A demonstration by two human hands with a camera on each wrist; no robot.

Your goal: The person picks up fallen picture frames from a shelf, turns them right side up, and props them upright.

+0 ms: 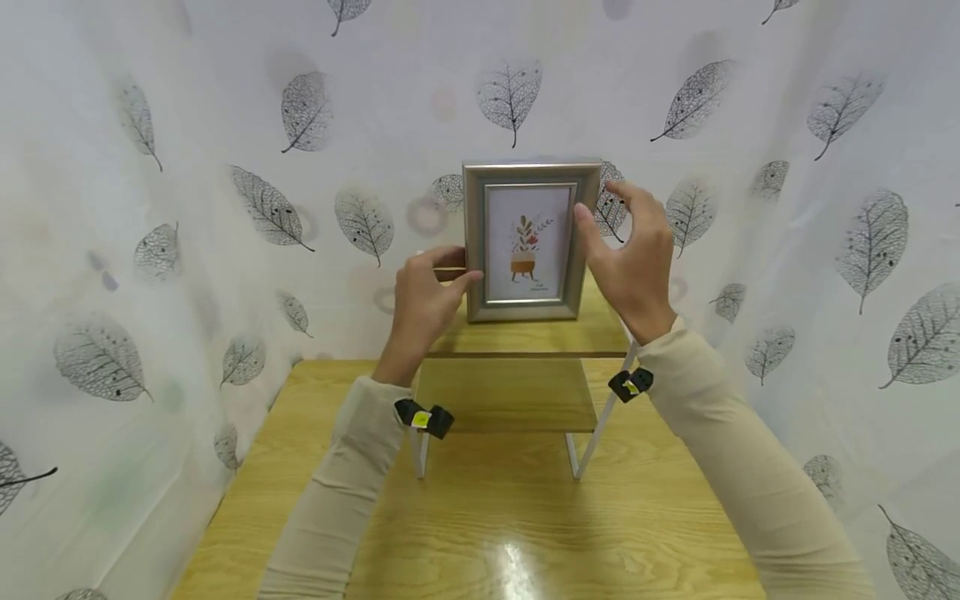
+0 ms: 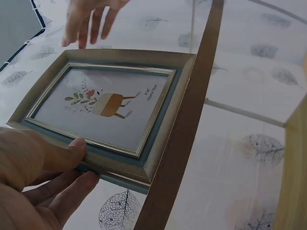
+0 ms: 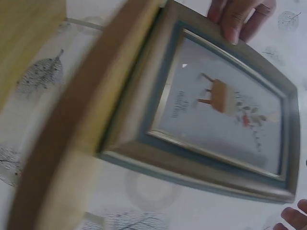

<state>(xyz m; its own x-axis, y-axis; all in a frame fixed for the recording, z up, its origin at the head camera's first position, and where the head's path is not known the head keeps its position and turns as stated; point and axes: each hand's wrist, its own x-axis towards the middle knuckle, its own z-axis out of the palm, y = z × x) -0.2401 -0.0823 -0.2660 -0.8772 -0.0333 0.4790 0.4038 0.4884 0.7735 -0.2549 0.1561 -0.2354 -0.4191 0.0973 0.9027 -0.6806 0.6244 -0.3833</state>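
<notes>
Sheeting [image 1: 187, 192], white and printed with dark skeleton leaves, hangs at the left and carries on behind everything to the far right. Next comes the left sleeve [image 1: 337, 492], long and beige, with a black wrist strap [image 1: 423, 418] bearing a yellow patch at its cuff. Beyond the cuff, the left hand [image 1: 427, 296] has its grip on the frame's left side: thumb pressed to the front border, fingers behind it.

To the right of that hand, the rectangular silver-gold picture frame [image 1: 527, 242] with a blue-grey inner band stands upright on the pale wooden top shelf [image 1: 517, 338] of a 2-tier stand, its face turned to the wearer. Inside it, a white print shows an orange-and-cream pot on legs, holding leaves and a red flower. A similar wooden lower shelf [image 1: 506, 396] sits beneath, and white metal legs [image 1: 592, 437] carry the stand on the yellow wood-grain surface [image 1: 517, 521].

Just beside the frame's right edge is the right hand [image 1: 633, 262], its grip released, thumb and fingers spread apart; both wrist views show its fingertips clear of the frame. A 2nd black strap [image 1: 632, 384] and the beige right sleeve [image 1: 738, 454] follow, reaching toward the lower right.
</notes>
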